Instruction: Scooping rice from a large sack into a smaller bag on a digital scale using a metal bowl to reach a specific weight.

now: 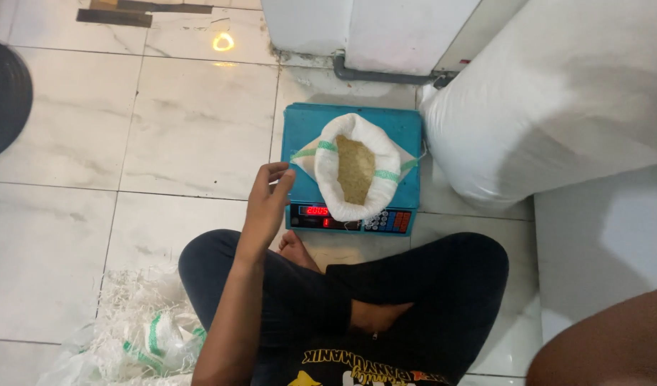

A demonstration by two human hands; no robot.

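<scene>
I sit cross-legged on a tiled floor. In front of me a blue electronic scale (pixel 411 129) with a red lit display (pixel 316 211) carries an open white woven sack (pixel 328 171) holding pale brown grain (pixel 355 169). My left hand (pixel 267 194) is raised just left of the sack, fingers loosely curled and apart, holding nothing. It hovers near the scale's left edge, apart from the sack. Of my right arm only the forearm (pixel 607 343) shows at the bottom right; the right hand is out of the frame.
A large full white sack (pixel 557 93) lies to the right of the scale. White woven bags with green stripes and frayed strands (pixel 142 336) are heaped at my left knee. A white appliance or cabinet base (pixel 371 28) stands behind the scale. A dark round object (pixel 3 93) sits far left.
</scene>
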